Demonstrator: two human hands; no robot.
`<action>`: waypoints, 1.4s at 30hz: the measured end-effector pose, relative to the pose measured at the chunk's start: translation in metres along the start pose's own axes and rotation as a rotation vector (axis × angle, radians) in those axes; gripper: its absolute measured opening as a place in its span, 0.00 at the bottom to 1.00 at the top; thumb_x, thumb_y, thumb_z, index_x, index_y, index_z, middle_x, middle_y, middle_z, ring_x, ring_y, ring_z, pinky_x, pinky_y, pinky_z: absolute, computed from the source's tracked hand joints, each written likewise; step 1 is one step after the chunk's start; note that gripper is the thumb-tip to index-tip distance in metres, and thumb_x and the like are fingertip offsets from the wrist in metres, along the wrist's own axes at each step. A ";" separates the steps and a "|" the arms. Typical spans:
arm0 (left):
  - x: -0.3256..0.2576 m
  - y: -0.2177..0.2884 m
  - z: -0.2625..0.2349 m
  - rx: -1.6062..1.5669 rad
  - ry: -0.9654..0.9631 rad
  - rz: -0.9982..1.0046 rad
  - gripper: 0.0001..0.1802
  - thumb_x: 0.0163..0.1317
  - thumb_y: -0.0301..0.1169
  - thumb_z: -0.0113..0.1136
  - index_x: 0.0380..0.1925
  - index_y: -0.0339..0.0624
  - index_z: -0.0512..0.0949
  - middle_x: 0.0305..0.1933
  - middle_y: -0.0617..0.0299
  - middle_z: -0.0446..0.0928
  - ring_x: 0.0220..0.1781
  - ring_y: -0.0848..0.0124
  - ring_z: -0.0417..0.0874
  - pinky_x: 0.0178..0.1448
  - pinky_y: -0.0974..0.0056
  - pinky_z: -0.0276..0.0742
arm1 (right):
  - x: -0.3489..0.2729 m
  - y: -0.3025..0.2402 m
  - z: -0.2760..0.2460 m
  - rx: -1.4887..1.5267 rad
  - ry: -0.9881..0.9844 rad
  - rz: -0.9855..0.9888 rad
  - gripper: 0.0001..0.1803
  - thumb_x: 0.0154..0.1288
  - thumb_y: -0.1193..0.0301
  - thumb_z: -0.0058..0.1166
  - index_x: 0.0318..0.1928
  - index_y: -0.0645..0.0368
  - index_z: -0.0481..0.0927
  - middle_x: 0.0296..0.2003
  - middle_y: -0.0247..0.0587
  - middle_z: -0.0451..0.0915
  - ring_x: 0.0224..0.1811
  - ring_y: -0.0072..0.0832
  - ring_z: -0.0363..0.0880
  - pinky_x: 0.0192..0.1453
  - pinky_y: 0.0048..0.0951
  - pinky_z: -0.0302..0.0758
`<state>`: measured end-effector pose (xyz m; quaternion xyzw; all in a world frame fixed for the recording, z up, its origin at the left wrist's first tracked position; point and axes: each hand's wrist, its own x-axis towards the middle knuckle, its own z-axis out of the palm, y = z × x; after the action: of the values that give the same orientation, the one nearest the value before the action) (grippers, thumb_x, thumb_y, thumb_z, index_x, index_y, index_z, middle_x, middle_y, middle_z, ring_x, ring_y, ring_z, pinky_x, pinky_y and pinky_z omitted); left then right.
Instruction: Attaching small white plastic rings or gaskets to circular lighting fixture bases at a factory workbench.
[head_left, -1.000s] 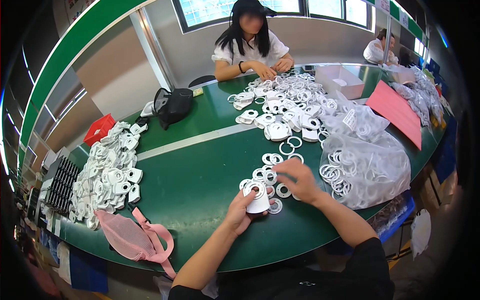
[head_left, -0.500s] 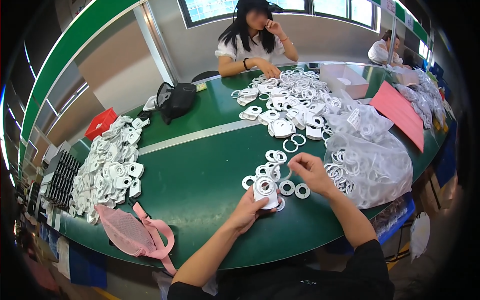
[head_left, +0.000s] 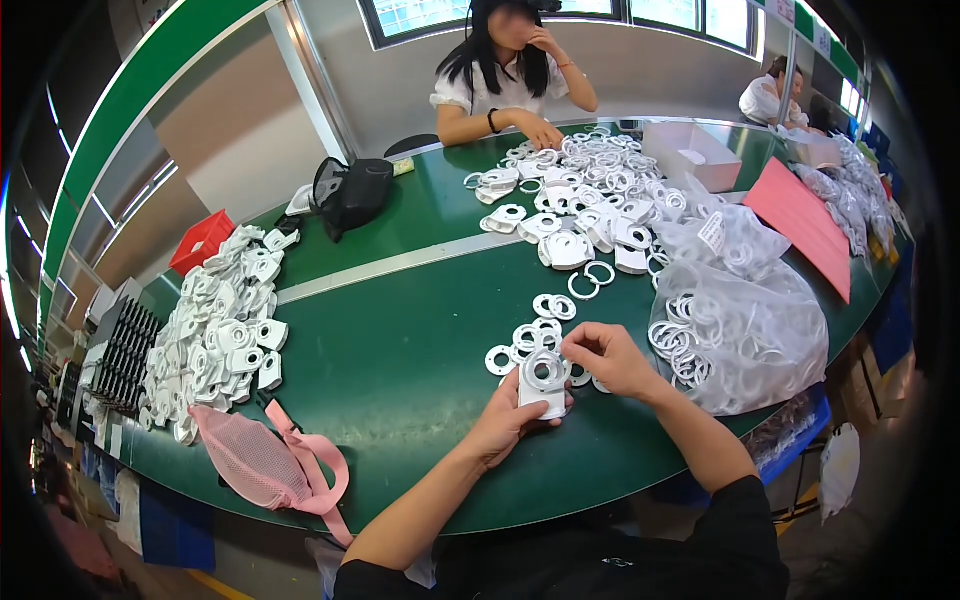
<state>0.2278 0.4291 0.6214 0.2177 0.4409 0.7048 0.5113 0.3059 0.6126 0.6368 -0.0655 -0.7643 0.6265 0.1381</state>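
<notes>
Gripping a white plastic bracket with a round hole [head_left: 543, 380] in my left hand [head_left: 507, 420], I am pinching my right hand [head_left: 605, 358] narrowly above it, over the green surface [head_left: 400, 350]; a clear plastic bag [head_left: 745, 330] alongside is holding white rings.

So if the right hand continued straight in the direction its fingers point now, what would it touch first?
Probably the flat white plastic rings on the green table, just beyond the right hand; its fingers point left and away, though depth is unclear.
</notes>
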 end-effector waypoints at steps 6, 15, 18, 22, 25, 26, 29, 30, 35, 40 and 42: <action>0.000 0.003 0.002 0.032 -0.030 -0.029 0.28 0.58 0.19 0.48 0.60 0.42 0.57 0.53 0.52 0.72 0.51 0.62 0.79 0.41 0.68 0.79 | -0.002 0.000 0.004 -0.163 0.021 -0.037 0.09 0.60 0.70 0.56 0.35 0.66 0.78 0.26 0.33 0.79 0.26 0.14 0.72 0.31 0.18 0.69; 0.001 -0.003 -0.007 0.138 -0.039 0.064 0.18 0.67 0.27 0.42 0.57 0.41 0.60 0.45 0.56 0.75 0.40 0.72 0.80 0.27 0.74 0.74 | -0.003 0.006 0.020 -0.326 0.127 -0.163 0.07 0.56 0.72 0.59 0.30 0.64 0.79 0.25 0.41 0.78 0.24 0.22 0.78 0.27 0.22 0.72; 0.000 -0.002 -0.001 0.209 0.027 0.133 0.19 0.65 0.27 0.42 0.56 0.40 0.61 0.41 0.57 0.77 0.34 0.76 0.80 0.23 0.77 0.70 | -0.005 0.004 0.019 -0.292 0.141 -0.180 0.06 0.54 0.74 0.60 0.30 0.64 0.78 0.26 0.39 0.76 0.23 0.22 0.75 0.28 0.22 0.71; -0.001 -0.002 -0.003 0.306 0.031 0.179 0.23 0.60 0.24 0.46 0.57 0.38 0.61 0.42 0.57 0.75 0.35 0.72 0.80 0.41 0.67 0.78 | -0.007 0.000 0.024 -0.219 0.116 -0.193 0.09 0.54 0.76 0.58 0.37 0.63 0.79 0.28 0.37 0.75 0.28 0.21 0.73 0.32 0.21 0.70; -0.002 -0.014 -0.003 0.382 0.006 0.188 0.23 0.59 0.26 0.50 0.55 0.37 0.62 0.41 0.56 0.74 0.36 0.71 0.79 0.42 0.67 0.76 | -0.006 0.003 0.019 -0.196 0.041 -0.134 0.06 0.55 0.77 0.56 0.34 0.64 0.81 0.25 0.37 0.76 0.27 0.22 0.73 0.30 0.21 0.67; -0.004 -0.011 0.000 0.477 -0.001 0.180 0.23 0.59 0.26 0.51 0.55 0.37 0.62 0.41 0.56 0.74 0.37 0.71 0.79 0.42 0.66 0.75 | -0.006 0.003 0.016 -0.202 0.026 -0.104 0.05 0.54 0.77 0.56 0.32 0.65 0.82 0.24 0.37 0.76 0.26 0.22 0.72 0.30 0.21 0.66; -0.001 -0.008 -0.001 0.689 0.080 0.260 0.17 0.64 0.36 0.50 0.47 0.37 0.67 0.38 0.53 0.74 0.40 0.67 0.77 0.44 0.63 0.71 | -0.005 -0.001 0.012 -0.183 -0.020 -0.105 0.03 0.54 0.78 0.57 0.29 0.66 0.81 0.22 0.37 0.77 0.25 0.20 0.72 0.29 0.20 0.66; 0.002 -0.013 -0.005 0.695 0.114 0.370 0.14 0.67 0.38 0.46 0.41 0.36 0.68 0.34 0.50 0.73 0.36 0.63 0.77 0.41 0.61 0.70 | -0.005 -0.003 0.012 -0.193 -0.046 -0.077 0.03 0.53 0.78 0.57 0.28 0.66 0.80 0.23 0.37 0.77 0.25 0.20 0.72 0.29 0.20 0.66; 0.006 -0.023 -0.012 0.866 0.224 0.453 0.11 0.67 0.35 0.43 0.34 0.36 0.68 0.29 0.47 0.71 0.31 0.53 0.73 0.35 0.58 0.67 | -0.006 0.005 0.016 -0.207 -0.103 -0.112 0.04 0.55 0.77 0.55 0.28 0.67 0.77 0.21 0.38 0.76 0.24 0.20 0.72 0.28 0.21 0.66; 0.003 -0.020 -0.009 1.028 0.337 0.408 0.12 0.64 0.34 0.46 0.28 0.36 0.70 0.25 0.47 0.73 0.31 0.50 0.75 0.32 0.55 0.67 | -0.008 0.011 0.022 -0.283 -0.116 -0.138 0.04 0.56 0.77 0.54 0.28 0.66 0.75 0.20 0.40 0.75 0.22 0.21 0.71 0.28 0.22 0.66; 0.003 -0.021 -0.012 1.033 0.343 0.444 0.13 0.64 0.34 0.46 0.27 0.36 0.71 0.24 0.48 0.73 0.30 0.50 0.75 0.32 0.55 0.67 | -0.008 0.011 0.025 -0.301 -0.135 -0.145 0.04 0.56 0.77 0.54 0.28 0.67 0.74 0.20 0.41 0.74 0.22 0.22 0.70 0.27 0.23 0.66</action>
<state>0.2287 0.4284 0.5967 0.4087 0.7474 0.5141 0.1005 0.3055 0.5893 0.6209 0.0123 -0.8596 0.4965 0.1200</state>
